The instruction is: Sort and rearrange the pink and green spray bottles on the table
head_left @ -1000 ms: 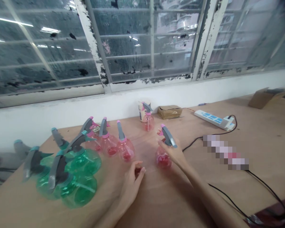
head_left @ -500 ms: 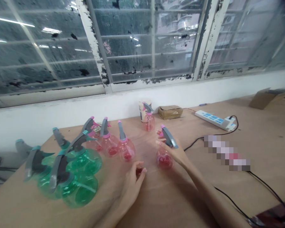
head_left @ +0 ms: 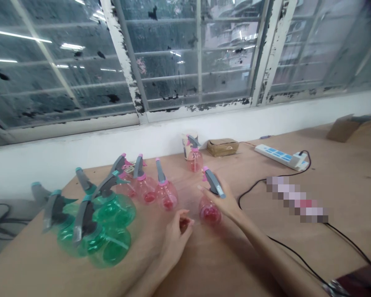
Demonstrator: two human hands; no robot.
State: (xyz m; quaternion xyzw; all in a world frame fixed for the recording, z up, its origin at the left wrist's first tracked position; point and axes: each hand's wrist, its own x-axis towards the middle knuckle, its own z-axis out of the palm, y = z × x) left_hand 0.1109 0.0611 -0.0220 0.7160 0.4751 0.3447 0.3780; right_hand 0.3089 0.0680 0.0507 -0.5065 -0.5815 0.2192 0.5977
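My right hand (head_left: 224,198) grips a pink spray bottle (head_left: 210,211) around the neck, just under its grey trigger head. The bottle is upright, at or just above the table. My left hand (head_left: 177,231) rests on the table to the left of it, fingers loosely curled, thumb apart, and nothing visible in it. Beyond the left hand stands another pink spray bottle (head_left: 167,196), with a second pink bottle (head_left: 146,189) and a third (head_left: 125,183) in a row. Several green spray bottles (head_left: 109,243) with grey heads cluster at the left.
Near the wall, a pink spray bottle (head_left: 194,160) stands before a paper cup (head_left: 185,144), beside a small cardboard box (head_left: 222,147). A white power strip (head_left: 276,154) with a plug and black cable (head_left: 250,189) lies right. Another cardboard box (head_left: 343,128) sits at far right.
My right hand has moved a little left with the pink spray bottle, closer to my left hand. The view has shifted slightly; the other bottles stay put.
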